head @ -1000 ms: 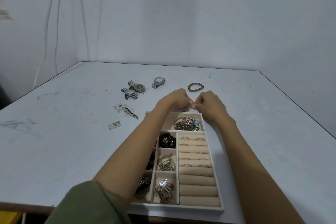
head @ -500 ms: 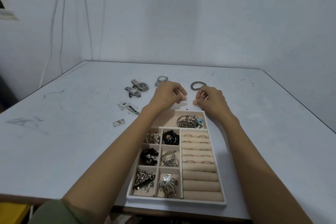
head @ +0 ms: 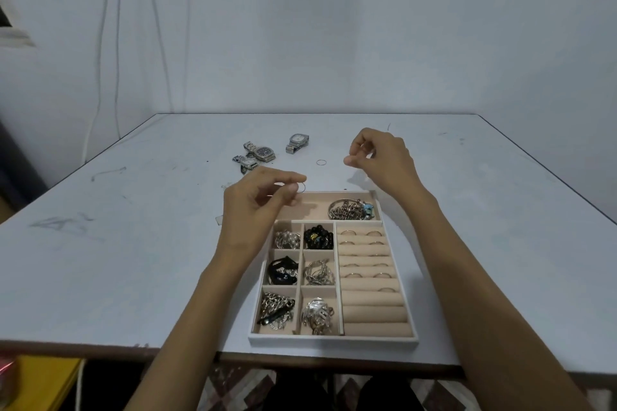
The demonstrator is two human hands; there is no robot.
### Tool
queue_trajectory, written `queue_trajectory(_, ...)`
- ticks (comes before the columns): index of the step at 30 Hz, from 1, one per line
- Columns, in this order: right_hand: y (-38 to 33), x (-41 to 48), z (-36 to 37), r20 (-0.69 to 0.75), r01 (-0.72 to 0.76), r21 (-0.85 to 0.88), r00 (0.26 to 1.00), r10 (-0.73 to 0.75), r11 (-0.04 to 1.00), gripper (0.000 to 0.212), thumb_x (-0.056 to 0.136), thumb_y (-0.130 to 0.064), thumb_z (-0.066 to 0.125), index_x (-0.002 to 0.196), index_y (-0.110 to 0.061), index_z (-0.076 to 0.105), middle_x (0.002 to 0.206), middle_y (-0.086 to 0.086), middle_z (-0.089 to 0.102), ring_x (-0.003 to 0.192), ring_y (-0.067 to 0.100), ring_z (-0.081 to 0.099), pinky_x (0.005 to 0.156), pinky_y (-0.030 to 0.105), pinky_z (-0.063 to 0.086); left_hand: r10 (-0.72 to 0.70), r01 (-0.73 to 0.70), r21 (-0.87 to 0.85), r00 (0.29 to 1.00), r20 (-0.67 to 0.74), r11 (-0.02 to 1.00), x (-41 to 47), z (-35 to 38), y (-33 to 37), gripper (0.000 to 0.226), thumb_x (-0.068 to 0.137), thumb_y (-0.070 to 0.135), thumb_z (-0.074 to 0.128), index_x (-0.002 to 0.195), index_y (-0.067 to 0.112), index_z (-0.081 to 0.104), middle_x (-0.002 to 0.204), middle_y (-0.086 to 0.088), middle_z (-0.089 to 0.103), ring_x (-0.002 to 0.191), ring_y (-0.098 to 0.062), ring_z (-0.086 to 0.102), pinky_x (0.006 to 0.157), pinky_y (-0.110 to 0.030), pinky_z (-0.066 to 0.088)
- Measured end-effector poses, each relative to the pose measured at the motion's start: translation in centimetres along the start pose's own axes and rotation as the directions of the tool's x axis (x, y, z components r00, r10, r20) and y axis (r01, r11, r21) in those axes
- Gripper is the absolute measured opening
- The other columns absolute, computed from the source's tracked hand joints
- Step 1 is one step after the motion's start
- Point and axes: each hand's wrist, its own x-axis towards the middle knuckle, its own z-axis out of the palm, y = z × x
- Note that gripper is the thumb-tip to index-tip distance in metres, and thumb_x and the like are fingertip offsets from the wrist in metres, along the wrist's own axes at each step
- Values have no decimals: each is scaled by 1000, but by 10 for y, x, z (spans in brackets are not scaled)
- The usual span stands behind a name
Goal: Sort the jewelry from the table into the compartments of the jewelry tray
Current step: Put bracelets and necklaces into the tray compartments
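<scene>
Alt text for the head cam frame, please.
A person's left hand pinches a thin ring by the far edge of a jewelry tray; the right hand, fingers curled, hovers beyond it. On the table lie watches and a loose ring.

The jewelry tray lies on the table between the forearms, its far rim just below the left hand and nearer than the right hand. A thin ring sits pinched at the left fingertips. Beyond the left hand lie clustered wristwatches, with a single watch to their right. A loose ring lies on the table between the hands.
</scene>
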Motion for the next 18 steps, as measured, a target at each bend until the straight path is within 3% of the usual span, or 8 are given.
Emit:
queue_trajectory(3, -16, -8, -11, 11, 25, 101, 1000, -26, 995, 16, 76, -22, 77, 75, -24, 61, 74, -5, 61, 62, 11, 54, 66, 36, 52, 81, -83, 53, 996, 37, 995, -6, 1, 1, 17, 85, 4, 66, 95, 15, 74, 90, -5, 68, 75, -21, 69, 73, -31, 57)
queue_trajectory(6, -35, -32, -24, 66, 23, 244, 997, -40, 970, 17, 76, -17, 79, 74, -20, 62, 78, 2, 63, 56, 12, 51, 54, 20, 47, 135, -141, 149, 989, 52, 979, -5, 0, 1, 18, 85, 4, 66, 97, 16, 73, 88, -2, 67, 74, -14, 66, 72, -27, 55)
queue_trajectory(8, -42, -59, -29, 124, 29, 295, 990, -69, 955, 16, 75, -15, 80, 74, -19, 64, 81, 3, 65, 58, 13, 51, 54, 16, 45, 147, -148, 167, 989, 21, 975, -4, -2, 2, 20, 86, 3, 66, 98, 17, 72, 89, -4, 67, 76, -13, 66, 72, -24, 55)
queue_trajectory(13, -38, -122, -34, 287, 0, 348, 952, -107, 937, 13, 72, -10, 81, 72, -13, 67, 58, -16, 58, 52, -1, 44, 53, 11, 37, 117, -114, 156, 993, -11, 981, -5, -2, 5, 16, 87, 7, 67, 99, 17, 71, 89, -2, 69, 72, -8, 67, 71, -20, 54)
queue_trajectory(18, -27, -151, -36, 289, 0, 345, 951, -106, 939, 15, 69, -13, 84, 69, -17, 70, 58, -14, 58, 53, 13, 38, 52, 20, 34, 136, -133, 178, 991, -2, 975, -6, -2, 6, 12, 86, 7, 69, 96, 12, 72, 90, 0, 68, 73, -4, 66, 72, -18, 53)
